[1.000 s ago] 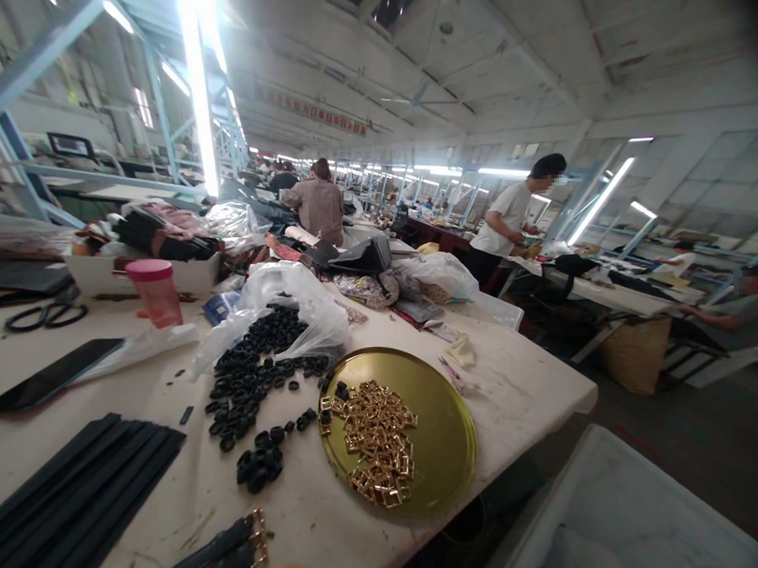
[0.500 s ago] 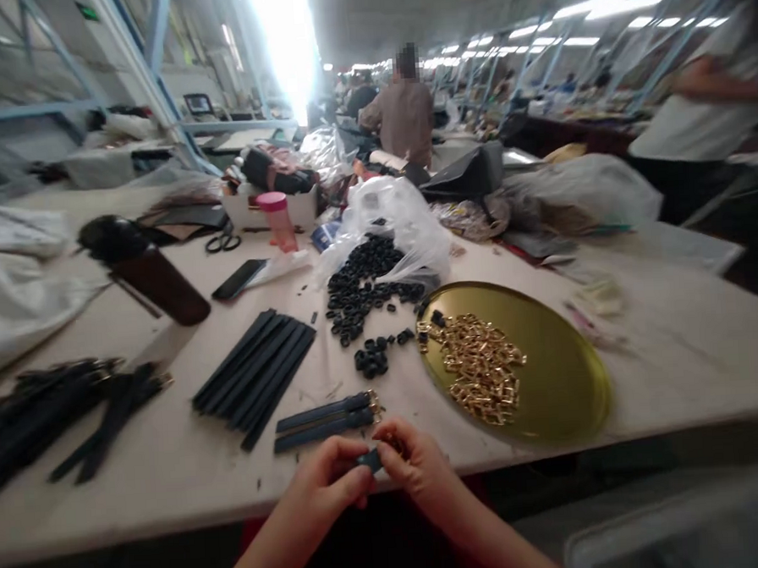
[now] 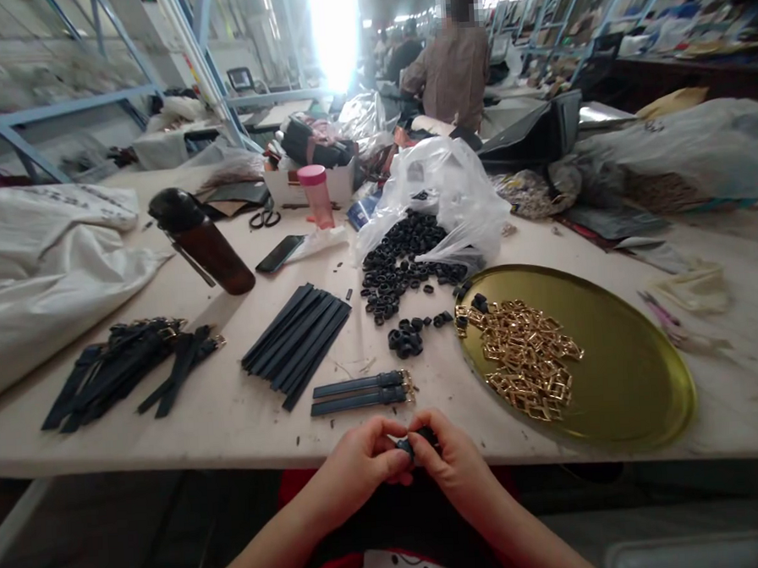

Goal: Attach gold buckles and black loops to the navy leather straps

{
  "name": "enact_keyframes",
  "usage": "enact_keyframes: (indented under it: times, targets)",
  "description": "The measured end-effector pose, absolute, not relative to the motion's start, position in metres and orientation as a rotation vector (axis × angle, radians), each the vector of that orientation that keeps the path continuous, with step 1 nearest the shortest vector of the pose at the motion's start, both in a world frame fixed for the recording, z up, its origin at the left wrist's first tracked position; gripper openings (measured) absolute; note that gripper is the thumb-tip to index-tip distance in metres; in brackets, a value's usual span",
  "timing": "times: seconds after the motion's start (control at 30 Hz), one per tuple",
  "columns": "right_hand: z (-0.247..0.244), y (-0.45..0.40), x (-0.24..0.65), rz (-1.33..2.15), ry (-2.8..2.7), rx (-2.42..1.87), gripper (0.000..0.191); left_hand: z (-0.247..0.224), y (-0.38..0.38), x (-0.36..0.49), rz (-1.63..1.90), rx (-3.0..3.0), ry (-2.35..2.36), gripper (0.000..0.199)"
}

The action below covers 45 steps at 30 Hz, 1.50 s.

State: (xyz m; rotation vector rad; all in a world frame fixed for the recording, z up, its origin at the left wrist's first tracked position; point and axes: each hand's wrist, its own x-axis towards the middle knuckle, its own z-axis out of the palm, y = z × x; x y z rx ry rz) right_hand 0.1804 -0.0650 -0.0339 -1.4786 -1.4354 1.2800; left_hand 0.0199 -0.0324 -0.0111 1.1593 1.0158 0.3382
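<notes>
Pale table [image 3: 235, 440] ahead, your left hand [image 3: 368, 462] and right hand [image 3: 452, 455] pinch closed on a dark piece [image 3: 404, 446]! It runs crosswise, ends unclear.

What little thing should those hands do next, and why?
Maybe give the small dark piece a gentle tug. The left hand and right hand both seem to pinch it, close together by the table edge, so a tug looks easier than letting go. Their grip hides most of it, so I can't be sure.
</notes>
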Motion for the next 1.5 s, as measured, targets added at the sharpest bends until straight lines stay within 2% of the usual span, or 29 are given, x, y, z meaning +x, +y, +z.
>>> enact_keyframes:
  times: [0.07, 0.17, 0.27, 0.47, 0.73, 0.83, 1.27, 1.5]
  targets:
    - [-0.036, -0.068, 0.179, 1.272, -1.411, -1.466, 0.017, -0.015, -0.032, 0.02, 0.332, 1.131, 1.018, 0.029]
    - [-0.039, -0.072, 0.177, 1.191, -1.4, -1.513, 0.018, -0.013, -0.031, 0.02, 0.194, 1.205, 1.033, 0.02]
    - [-0.04, -0.075, 0.174, 1.074, -1.481, -1.549, 0.018, -0.007, -0.029, 0.019, 0.044, 1.371, 1.037, 0.024]
    - [-0.038, -0.075, 0.175, 0.942, -1.663, -1.517, 0.018, 0.004, -0.026, 0.017, 0.009, 1.563, 1.039, 0.024]
    - [-0.039, -0.062, 0.176, 1.031, -1.697, -1.404, 0.029, 0.03, -0.01, 0.018, -0.018, 1.943, 1.074, 0.035]
    - [-0.036, -0.055, 0.173, 0.966, -1.679, -1.412, 0.027, 0.035, -0.001, 0.015, -0.036, 2.103, 1.112, 0.035]
    - [-0.03, -0.042, 0.181, 0.929, -1.805, -1.401, 0.021, 0.031, 0.006, 0.014, -0.077, 2.008, 1.035, 0.034]
    - [-0.027, -0.037, 0.181, 0.921, -1.713, -1.369, 0.016, 0.038, 0.011, 0.005, -0.041, 1.905, 0.979, 0.042]
